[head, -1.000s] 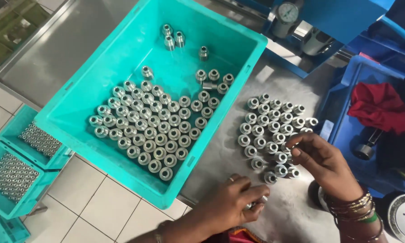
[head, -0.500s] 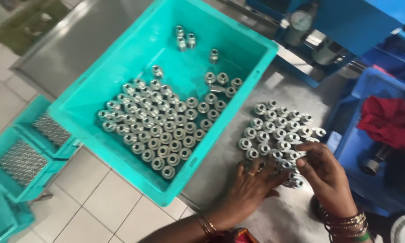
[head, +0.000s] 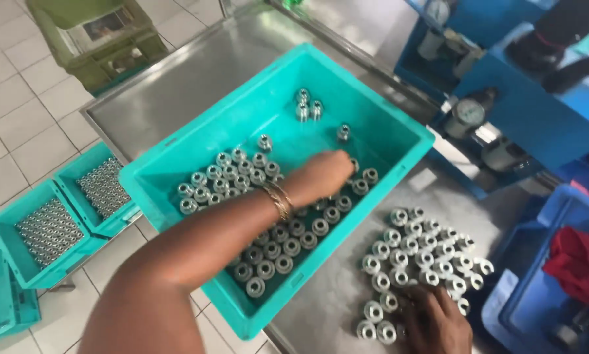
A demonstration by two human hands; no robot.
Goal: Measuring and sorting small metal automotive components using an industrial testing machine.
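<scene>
Head view. The left hand [head: 327, 172] reaches into the teal crate [head: 399, 134], its fingers curled down over the metal fittings [head: 275, 246] standing in rows on the crate floor; whether the fingertips pinch one cannot be told, as the back of the hand hides them. A gold bangle [head: 280, 200] circles the left wrist. A few stray fittings [head: 307, 108] stand at the far end of the crate, apart from the rows. Just beside the crate, on the steel table [head: 196, 78], a second cluster of fittings [head: 419, 252] stands upright. The right hand [head: 438, 321] rests at the near edge of this cluster, fingers loosely spread and touching the nearest pieces. Smaller teal trays [head: 45, 229] of parts lie on the floor left of the crate.
</scene>
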